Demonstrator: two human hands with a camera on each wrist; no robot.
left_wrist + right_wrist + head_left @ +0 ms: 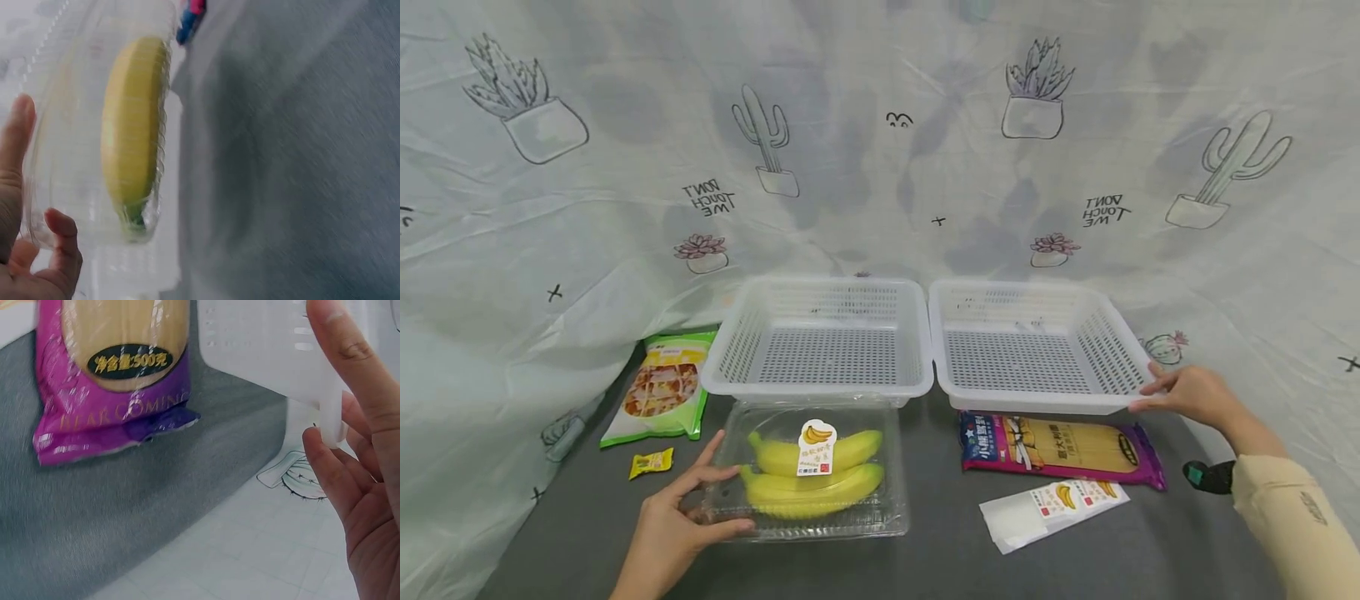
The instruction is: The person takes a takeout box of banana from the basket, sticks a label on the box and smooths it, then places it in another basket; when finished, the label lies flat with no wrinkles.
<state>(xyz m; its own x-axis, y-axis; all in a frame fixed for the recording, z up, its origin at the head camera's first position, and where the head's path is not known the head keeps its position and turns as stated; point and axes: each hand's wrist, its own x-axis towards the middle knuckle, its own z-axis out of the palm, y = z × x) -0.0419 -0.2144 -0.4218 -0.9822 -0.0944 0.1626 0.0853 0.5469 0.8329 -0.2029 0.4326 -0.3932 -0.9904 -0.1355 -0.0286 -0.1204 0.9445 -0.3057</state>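
A clear plastic box with two yellow bananas inside and a banana sticker on its lid is held by my left hand at its left end. In the left wrist view, the box hangs over the grey table, a shadow beneath it. My right hand pinches the front right corner of the right white basket. From the right wrist, thumb and fingers lie on either side of that basket's rim. Below the basket lies a purple pack of spaghetti.
The left white basket stands beside the right one, behind the box. At the left lie a green food bag and a small yellow packet. A white strip with banana stickers lies in front of the spaghetti. A patterned cloth hangs behind.
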